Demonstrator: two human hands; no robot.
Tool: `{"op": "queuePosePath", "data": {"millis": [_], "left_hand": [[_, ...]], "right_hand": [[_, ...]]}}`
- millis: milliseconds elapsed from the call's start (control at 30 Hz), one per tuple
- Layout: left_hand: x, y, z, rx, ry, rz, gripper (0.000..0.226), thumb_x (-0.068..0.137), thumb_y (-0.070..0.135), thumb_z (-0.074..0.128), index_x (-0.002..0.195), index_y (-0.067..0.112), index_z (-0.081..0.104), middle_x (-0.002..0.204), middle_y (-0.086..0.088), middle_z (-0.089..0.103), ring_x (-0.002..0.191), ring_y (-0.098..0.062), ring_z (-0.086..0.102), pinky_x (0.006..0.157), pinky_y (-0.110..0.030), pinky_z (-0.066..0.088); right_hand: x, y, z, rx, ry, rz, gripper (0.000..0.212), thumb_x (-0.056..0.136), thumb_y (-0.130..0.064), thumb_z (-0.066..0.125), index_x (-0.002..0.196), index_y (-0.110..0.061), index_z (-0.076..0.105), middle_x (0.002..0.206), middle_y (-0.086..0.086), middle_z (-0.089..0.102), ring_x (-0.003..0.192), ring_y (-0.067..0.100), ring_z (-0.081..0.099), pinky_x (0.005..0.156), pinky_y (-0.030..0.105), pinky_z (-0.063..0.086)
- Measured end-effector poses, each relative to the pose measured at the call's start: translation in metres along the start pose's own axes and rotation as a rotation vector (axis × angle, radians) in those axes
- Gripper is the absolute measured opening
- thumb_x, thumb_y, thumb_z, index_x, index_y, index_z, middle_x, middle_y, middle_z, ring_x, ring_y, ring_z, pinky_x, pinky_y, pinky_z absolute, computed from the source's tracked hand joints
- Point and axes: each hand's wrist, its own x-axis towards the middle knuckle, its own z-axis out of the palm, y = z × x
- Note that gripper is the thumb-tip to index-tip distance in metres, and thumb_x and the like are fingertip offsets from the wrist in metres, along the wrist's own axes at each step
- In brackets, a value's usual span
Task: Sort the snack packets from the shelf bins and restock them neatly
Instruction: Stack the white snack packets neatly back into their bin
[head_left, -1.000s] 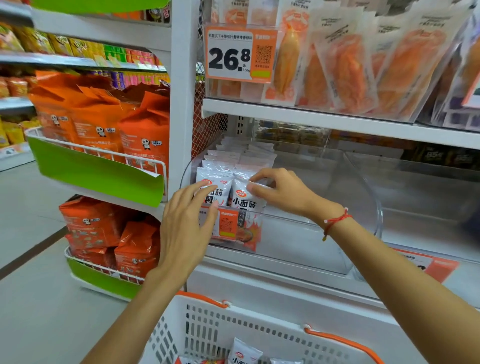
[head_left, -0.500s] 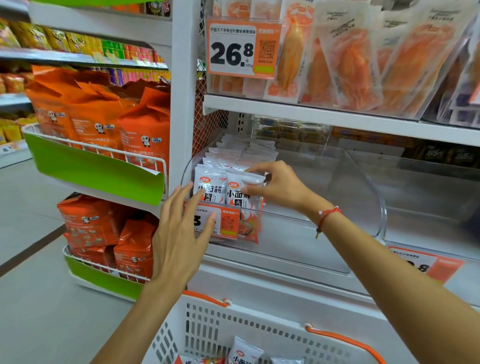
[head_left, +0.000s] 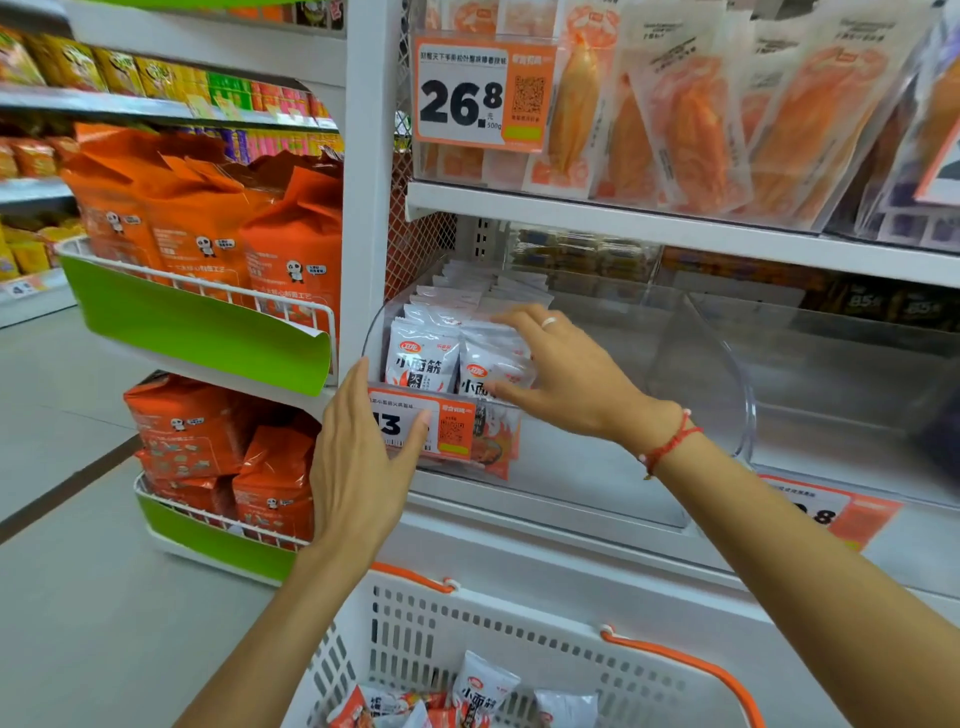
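White snack packets (head_left: 422, 358) with red logos and black characters stand in two rows in a clear plastic shelf bin (head_left: 691, 395). My right hand (head_left: 563, 374) reaches into the bin with fingers spread over the front packet of the right row (head_left: 485, 364), thumb under it. My left hand (head_left: 358, 457) lies flat and open against the bin's front, partly covering the orange price tag (head_left: 452, 426). More of the same packets (head_left: 483, 691) lie in the white basket (head_left: 519, 639) below.
The basket has orange handles (head_left: 691, 665). To the left, wire racks with green fronts (head_left: 197, 327) hold orange bags. The shelf above carries orange vacuum packs behind a 26.8 price tag (head_left: 467, 98). The bin's right part holds no packets.
My left hand has dropped from the front left packet to the bin's front over the price tag. My right hand has shifted over the front right packet, spreading its fingers.
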Motion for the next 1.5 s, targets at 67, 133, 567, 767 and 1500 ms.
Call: {"op": "queuePosePath", "data": {"millis": [67, 133, 567, 767, 1500], "left_hand": [[-0.004, -0.001, -0.004, 0.108, 0.035, 0.074, 0.075, 0.092, 0.043, 0.057, 0.151, 0.01, 0.025, 0.156, -0.01, 0.028, 0.142, -0.027, 0.028, 0.109, -0.045, 0.033], [-0.014, 0.002, -0.007, 0.215, 0.088, 0.247, 0.059, 0.09, 0.03, 0.062, 0.141, 0.01, 0.042, 0.15, -0.011, 0.037, 0.136, -0.029, 0.035, 0.104, -0.045, 0.038], [-0.18, -0.067, 0.082, 0.45, -0.781, 0.383, 0.04, 0.072, 0.005, 0.073, 0.11, 0.019, 0.07, 0.109, 0.0, 0.069, 0.096, -0.022, 0.066, 0.079, -0.036, 0.056], [-0.264, -0.15, 0.097, 0.597, -1.003, 0.554, 0.041, 0.078, 0.045, 0.067, 0.113, 0.024, 0.073, 0.114, -0.001, 0.071, 0.107, -0.025, 0.067, 0.084, -0.042, 0.057], [-0.174, -0.065, 0.061, -0.506, -1.167, -0.516, 0.011, 0.091, 0.028, 0.065, 0.082, 0.023, 0.068, 0.07, 0.016, 0.071, 0.073, 0.005, 0.068, 0.078, -0.012, 0.053]], "right_hand": [[-0.026, -0.006, -0.007, 0.008, 0.154, -0.08, 0.052, 0.091, -0.04, 0.062, 0.135, -0.016, 0.048, 0.133, 0.002, 0.051, 0.116, 0.023, 0.05, 0.089, 0.039, 0.048], [-0.062, -0.013, -0.006, 0.075, 0.221, -0.121, 0.035, 0.092, -0.032, 0.061, 0.124, -0.02, 0.056, 0.122, -0.003, 0.057, 0.109, 0.019, 0.055, 0.08, 0.033, 0.05], [-0.279, 0.009, 0.144, 0.124, -0.872, 0.489, 0.03, 0.096, -0.027, 0.051, 0.124, -0.023, 0.059, 0.125, -0.002, 0.062, 0.114, 0.019, 0.056, 0.09, 0.027, 0.041], [-0.338, -0.013, 0.218, 0.093, -1.001, 0.615, 0.051, 0.096, -0.033, 0.047, 0.143, -0.015, 0.037, 0.138, 0.012, 0.048, 0.13, 0.03, 0.043, 0.101, 0.037, 0.04], [-0.253, -0.008, 0.154, 0.729, -0.459, 0.73, 0.088, 0.072, -0.045, 0.08, 0.142, -0.02, 0.034, 0.132, -0.005, 0.05, 0.11, 0.007, 0.054, 0.094, 0.021, 0.047]]}}
